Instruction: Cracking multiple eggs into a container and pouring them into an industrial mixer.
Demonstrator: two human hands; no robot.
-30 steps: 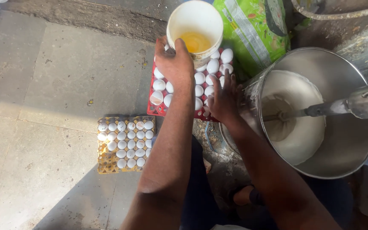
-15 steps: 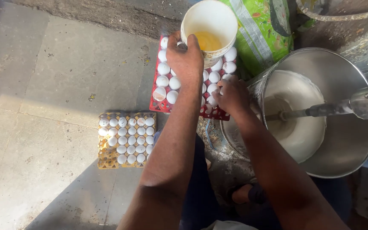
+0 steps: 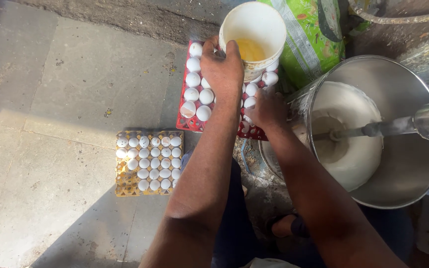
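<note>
— Gripping what, the left hand [image 3: 223, 67]?
— White bucket [image 3: 254, 37] rim, fingers curled over it; yellow liquid inside. Bucket sits on the red egg tray [image 3: 187, 119].
— Right hand [image 3: 266, 108]?
— Down among the white eggs [image 3: 198, 94], fingers bent; grip hidden, cannot tell. Steel mixing bowl [image 3: 403, 164] just beside.
</note>
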